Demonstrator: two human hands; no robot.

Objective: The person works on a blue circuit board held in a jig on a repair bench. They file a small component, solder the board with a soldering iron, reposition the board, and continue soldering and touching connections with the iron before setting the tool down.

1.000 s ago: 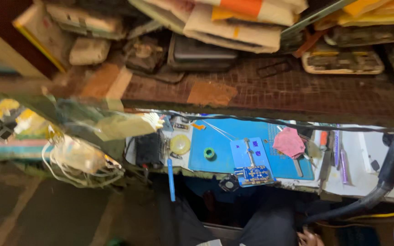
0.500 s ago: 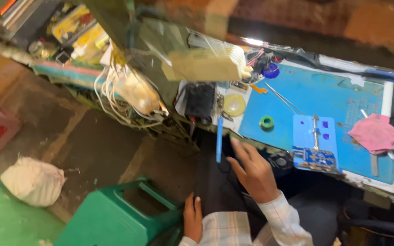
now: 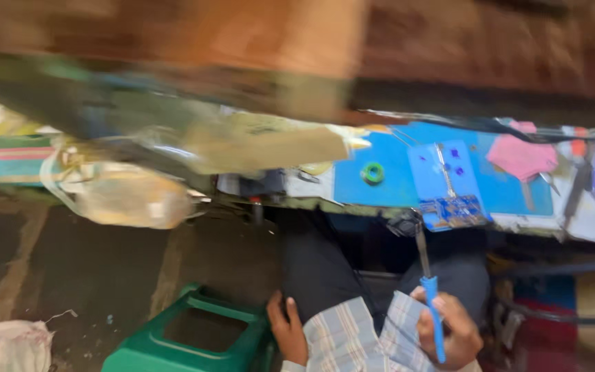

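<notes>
My right hand (image 3: pixel 450 333) is closed around a blue-handled tool (image 3: pixel 432 310) over my lap; its thin metal shaft points up toward the bench edge. My left hand (image 3: pixel 286 328) rests on my dark trouser leg beside a green plastic stool (image 3: pixel 194 339), fingers curled and holding nothing. Above, a blue work mat (image 3: pixel 394 180) carries a small green ring (image 3: pixel 373 173), a blue board holder (image 3: pixel 449 200) and a pink cloth (image 3: pixel 522 157). The picture is blurred by motion.
A plastic bag of cables (image 3: pixel 127 198) hangs off the bench's left end. A white sack (image 3: pixel 5 346) lies on the dirt floor at the lower left. Tweezers and slim tools (image 3: pixel 590 182) lie at the mat's right. Blurred brown shelving fills the top.
My right hand reached to the bench edge, took the blue-handled tool and drew it back over my lap. The view swung right and down. My left hand stayed low.
</notes>
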